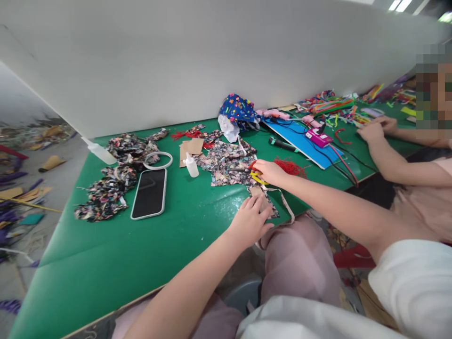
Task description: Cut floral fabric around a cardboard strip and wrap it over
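My right hand is closed round scissors with red and yellow handles, their dark blades pointing left over flowered cloth pieces. Below it, my left hand lies with its fingers spread on a tan card piece, which rests on a strip of flowered cloth near the table's front edge. A pale band curves to the right of the card. Left of the cloth stands a small white bottle, beside brown card pieces. Red threads lie behind my right wrist.
On the green table lie a phone, a white ring, bunched flowered cloth, another bottle, a blue board with cables and a patterned blue cloth. At right, another person's hands rest near coloured strips.
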Action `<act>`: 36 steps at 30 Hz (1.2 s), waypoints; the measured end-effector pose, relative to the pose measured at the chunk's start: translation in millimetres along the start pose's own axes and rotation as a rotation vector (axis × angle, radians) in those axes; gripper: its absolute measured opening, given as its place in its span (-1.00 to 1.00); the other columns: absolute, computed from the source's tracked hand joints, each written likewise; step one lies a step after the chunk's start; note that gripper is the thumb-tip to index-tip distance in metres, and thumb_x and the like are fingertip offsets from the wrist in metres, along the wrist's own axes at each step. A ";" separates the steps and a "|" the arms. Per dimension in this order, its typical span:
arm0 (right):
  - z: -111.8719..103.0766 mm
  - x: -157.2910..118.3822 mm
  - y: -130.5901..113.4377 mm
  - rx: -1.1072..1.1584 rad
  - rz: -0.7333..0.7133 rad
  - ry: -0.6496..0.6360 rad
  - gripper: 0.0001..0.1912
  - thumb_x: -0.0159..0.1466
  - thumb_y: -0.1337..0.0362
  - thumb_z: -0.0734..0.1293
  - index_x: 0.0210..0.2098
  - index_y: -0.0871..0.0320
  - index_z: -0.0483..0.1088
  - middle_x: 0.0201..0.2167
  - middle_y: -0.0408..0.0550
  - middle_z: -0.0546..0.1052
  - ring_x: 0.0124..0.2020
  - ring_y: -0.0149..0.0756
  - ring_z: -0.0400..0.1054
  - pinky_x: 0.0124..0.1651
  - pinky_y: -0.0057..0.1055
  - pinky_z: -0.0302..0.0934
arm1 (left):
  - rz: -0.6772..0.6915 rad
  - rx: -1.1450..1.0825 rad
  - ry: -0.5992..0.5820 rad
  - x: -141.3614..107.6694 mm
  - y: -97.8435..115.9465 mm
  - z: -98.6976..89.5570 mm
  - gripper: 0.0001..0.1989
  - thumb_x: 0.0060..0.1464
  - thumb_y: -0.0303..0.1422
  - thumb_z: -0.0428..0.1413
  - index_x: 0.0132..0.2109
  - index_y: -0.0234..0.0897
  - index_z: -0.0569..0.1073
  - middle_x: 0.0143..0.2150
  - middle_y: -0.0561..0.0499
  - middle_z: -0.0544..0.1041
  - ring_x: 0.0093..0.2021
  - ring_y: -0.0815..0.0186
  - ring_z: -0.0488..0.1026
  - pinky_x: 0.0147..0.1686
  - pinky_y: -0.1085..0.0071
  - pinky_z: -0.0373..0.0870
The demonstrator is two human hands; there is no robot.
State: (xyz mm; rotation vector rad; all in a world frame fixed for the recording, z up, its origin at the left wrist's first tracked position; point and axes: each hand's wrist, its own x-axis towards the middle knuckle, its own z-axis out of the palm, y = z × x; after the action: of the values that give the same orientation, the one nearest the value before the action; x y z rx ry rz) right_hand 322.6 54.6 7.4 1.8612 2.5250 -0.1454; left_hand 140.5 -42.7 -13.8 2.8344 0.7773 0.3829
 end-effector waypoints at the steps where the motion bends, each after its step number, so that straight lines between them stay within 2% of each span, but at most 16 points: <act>1: 1.4 4.3 2.8 0.002 0.015 0.018 -0.79 0.18 0.35 0.18 -0.21 0.18 0.36 -0.12 -0.01 0.42 -0.17 -0.30 0.33 -0.21 -0.49 0.11 | 0.006 0.020 -0.010 -0.6 0.4 1.6 -0.49 0.14 -0.10 -0.10 0.16 -0.26 0.20 0.23 -0.24 0.14 0.22 0.06 0.09 0.15 0.12 0.06; 8: 13.8 33.1 12.9 0.012 0.145 0.149 -0.79 0.18 0.35 0.16 -0.20 0.15 0.33 -0.11 0.02 0.40 -0.17 -0.26 0.32 -0.27 -0.46 0.12 | 0.008 0.070 -0.065 -3.7 6.7 -1.9 -0.47 0.13 -0.08 -0.10 0.15 -0.30 0.19 0.23 -0.28 0.16 0.21 0.01 0.10 0.13 0.15 0.09; 14: 26.8 34.7 13.1 0.095 0.166 0.270 -0.78 0.15 0.35 0.20 -0.21 0.14 0.36 -0.14 0.01 0.41 -0.21 -0.25 0.32 -0.28 -0.44 0.13 | 0.009 0.125 -0.103 -8.9 16.6 -7.8 -0.50 0.07 -0.14 0.01 0.09 -0.31 0.23 0.19 -0.27 0.20 0.18 0.01 0.15 0.10 0.15 0.16; 19: 18.2 31.1 16.2 0.228 0.175 0.383 -0.78 0.11 0.38 0.23 -0.23 0.17 0.38 -0.18 0.00 0.43 -0.19 -0.24 0.32 -0.21 -0.42 0.15 | -0.045 0.224 -0.059 -14.8 24.5 -0.5 -0.73 0.16 -0.29 -0.08 -0.02 -0.27 0.31 0.13 -0.20 0.29 0.12 0.03 0.23 0.07 0.03 0.16; 21: 7.2 20.8 18.2 0.276 0.192 0.415 -0.79 0.12 0.36 0.23 -0.24 0.20 0.36 -0.20 0.02 0.44 -0.20 -0.23 0.32 -0.21 -0.40 0.15 | -0.051 0.262 -0.021 -17.7 27.2 4.4 -0.76 0.18 -0.35 -0.13 -0.05 -0.27 0.32 0.09 -0.18 0.34 0.09 0.06 0.26 0.08 0.02 0.15; 23: -3.4 0.8 19.5 0.316 0.205 0.410 -0.83 0.14 0.30 0.21 -0.27 0.19 0.33 -0.29 -0.01 0.46 -0.29 -0.25 0.33 -0.27 -0.41 0.15 | -0.043 0.280 0.015 -20.8 29.6 7.8 -0.77 0.18 -0.38 -0.13 -0.07 -0.28 0.33 0.05 -0.17 0.38 0.06 0.08 0.30 0.07 0.03 0.16; 26: -9.4 -43.0 18.5 0.362 0.196 0.321 -0.89 0.12 0.23 0.24 -0.40 0.15 0.28 -0.50 -0.14 0.44 -0.49 -0.36 0.29 -0.41 -0.47 0.11 | -0.015 0.264 0.066 -24.9 31.5 7.4 -0.78 0.17 -0.40 -0.12 -0.08 -0.30 0.34 -0.02 -0.16 0.43 0.01 0.12 0.34 0.06 0.07 0.18; 28: -4.7 -72.0 16.3 0.365 0.189 0.274 -0.89 0.09 0.25 0.26 -0.47 0.13 0.22 -0.52 -0.15 0.40 -0.51 -0.39 0.25 -0.43 -0.49 0.10 | 0.018 0.222 0.097 -26.8 29.6 2.6 -0.78 0.17 -0.40 -0.10 -0.08 -0.32 0.35 -0.05 -0.15 0.45 0.00 0.16 0.35 0.07 0.10 0.17; 30: 4.3 -92.8 13.1 0.354 0.183 0.245 -0.87 0.05 0.30 0.27 -0.53 0.13 0.18 -0.55 -0.17 0.34 -0.52 -0.40 0.21 -0.45 -0.49 0.06 | 0.051 0.159 0.133 -28.4 23.4 -6.6 -0.78 0.16 -0.41 -0.08 -0.09 -0.33 0.37 -0.05 -0.13 0.46 0.00 0.20 0.36 0.09 0.12 0.15; 32: 13.3 -102.3 8.6 0.350 0.175 0.232 -0.89 0.01 0.39 0.24 -0.54 0.12 0.17 -0.54 -0.17 0.31 -0.52 -0.41 0.18 -0.45 -0.50 0.04 | 0.056 0.085 0.168 -30.1 12.7 -20.7 -0.77 0.14 -0.43 -0.06 -0.09 -0.31 0.39 -0.04 -0.10 0.47 0.01 0.22 0.36 0.09 0.15 0.15; 34: 19.0 -101.4 2.9 0.351 0.174 0.236 -0.89 -0.02 0.45 0.21 -0.54 0.12 0.17 -0.53 -0.17 0.31 -0.51 -0.41 0.17 -0.44 -0.50 0.02 | -0.002 -0.004 0.168 -32.0 -1.4 -39.2 -0.72 0.11 -0.44 -0.04 -0.03 -0.29 0.39 -0.05 -0.06 0.49 -0.03 0.24 0.39 0.00 0.24 0.25; 36: 19.2 -92.7 -2.5 0.358 0.165 0.247 -0.88 -0.05 0.46 0.21 -0.55 0.12 0.18 -0.55 -0.17 0.31 -0.51 -0.41 0.17 -0.43 -0.49 0.02 | -0.131 -0.102 0.153 -34.4 -17.2 -60.5 -0.70 0.10 -0.44 -0.04 -0.03 -0.24 0.41 -0.08 -0.02 0.51 -0.11 0.27 0.43 -0.11 0.34 0.32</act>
State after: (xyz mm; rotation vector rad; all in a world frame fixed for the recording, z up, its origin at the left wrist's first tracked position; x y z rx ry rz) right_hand 346.8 -36.0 -6.4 2.3443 2.6235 -0.4154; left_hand 86.2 -39.8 32.8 2.6663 0.9377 0.6057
